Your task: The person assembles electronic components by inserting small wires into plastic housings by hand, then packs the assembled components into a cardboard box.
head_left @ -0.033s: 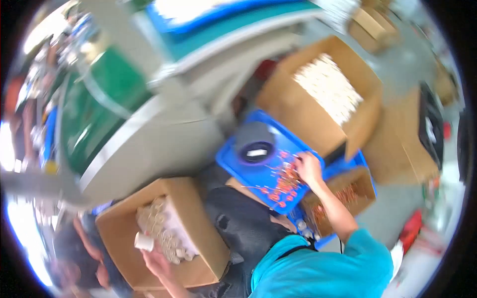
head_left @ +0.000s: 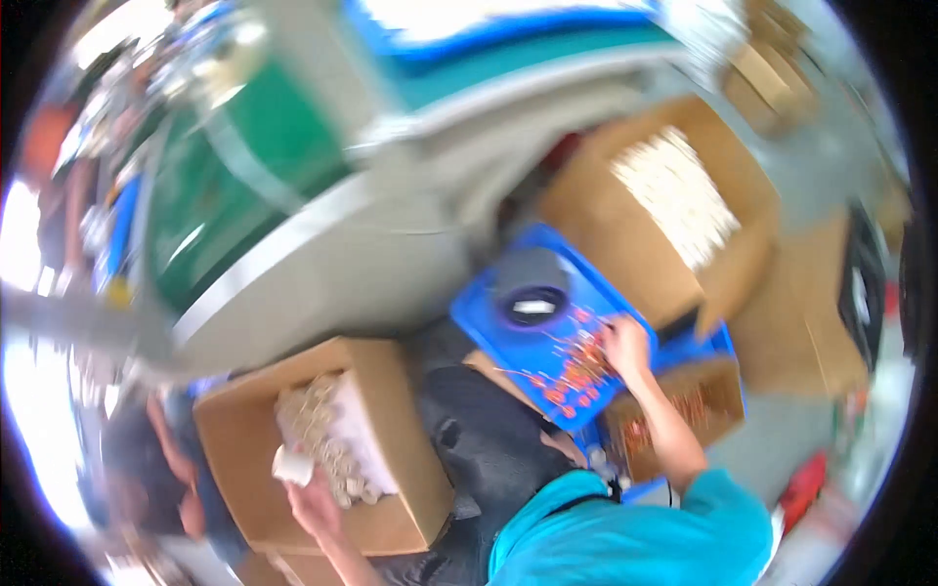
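Observation:
My left hand (head_left: 315,500) is closed around a small white cylindrical piece (head_left: 292,466), above a cardboard box (head_left: 230,479). Inside this box, pale round pieces (head_left: 322,430) lie in rows beside a white sheet. At the right, my right hand (head_left: 628,347) reaches into a blue tray (head_left: 479,305), its fingers curled down at a pile of small red-orange parts with thin leads (head_left: 576,376). Blur hides what those fingertips grip. A dark round container with a purple rim (head_left: 533,305) stands in the same tray.
A large carton (head_left: 596,210) full of white pieces stands beyond the tray. Right of my knees, a smaller box (head_left: 728,391) holds more reddish parts. A grey machine with a green surface (head_left: 254,166) rises ahead at left. Another person's arm (head_left: 171,449) shows at far left.
The whole view has shifted, so the tray, large carton and machine appear farther right and lower. My left hand still holds the white piece; my right hand stays at the red-orange parts.

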Motion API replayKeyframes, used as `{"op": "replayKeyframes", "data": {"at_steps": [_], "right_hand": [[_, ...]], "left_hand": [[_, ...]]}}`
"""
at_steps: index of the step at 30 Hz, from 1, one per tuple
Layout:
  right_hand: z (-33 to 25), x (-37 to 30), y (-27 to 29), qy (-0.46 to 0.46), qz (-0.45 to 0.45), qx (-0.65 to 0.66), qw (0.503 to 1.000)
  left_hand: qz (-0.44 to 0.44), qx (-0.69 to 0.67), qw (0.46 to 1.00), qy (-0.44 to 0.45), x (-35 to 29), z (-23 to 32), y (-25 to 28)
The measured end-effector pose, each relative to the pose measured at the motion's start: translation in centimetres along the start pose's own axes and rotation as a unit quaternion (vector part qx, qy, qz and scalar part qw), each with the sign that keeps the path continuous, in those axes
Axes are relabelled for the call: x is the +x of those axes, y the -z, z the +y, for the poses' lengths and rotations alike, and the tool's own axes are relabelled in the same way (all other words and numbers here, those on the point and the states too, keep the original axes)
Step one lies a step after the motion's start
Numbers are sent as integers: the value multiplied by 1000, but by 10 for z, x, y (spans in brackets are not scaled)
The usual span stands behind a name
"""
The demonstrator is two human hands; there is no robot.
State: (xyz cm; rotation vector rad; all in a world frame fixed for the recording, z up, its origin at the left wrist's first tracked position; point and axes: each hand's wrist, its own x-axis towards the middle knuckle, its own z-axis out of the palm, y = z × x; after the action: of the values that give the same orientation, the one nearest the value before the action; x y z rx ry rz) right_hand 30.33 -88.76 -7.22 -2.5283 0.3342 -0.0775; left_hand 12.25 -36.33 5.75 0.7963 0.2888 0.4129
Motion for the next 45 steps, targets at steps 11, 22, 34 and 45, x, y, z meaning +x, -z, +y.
{"op": "replayKeyframes", "data": {"at_steps": [11,22,34,45], "right_hand": [[96,37,-1,0,38,207,978],[-1,-47,63,82,-34,336,938],[-244,-261,54,259,-434,357,785],[-287,-279,56,306,-468,365,745]], "left_hand": [[83,136,987,-11,-57,-71,-102],[-138,217,963,77,-114,-69,-114],[-309,422,852,30,-178,0,-35],[-51,294,952,-70,-206,16,-8]]}}
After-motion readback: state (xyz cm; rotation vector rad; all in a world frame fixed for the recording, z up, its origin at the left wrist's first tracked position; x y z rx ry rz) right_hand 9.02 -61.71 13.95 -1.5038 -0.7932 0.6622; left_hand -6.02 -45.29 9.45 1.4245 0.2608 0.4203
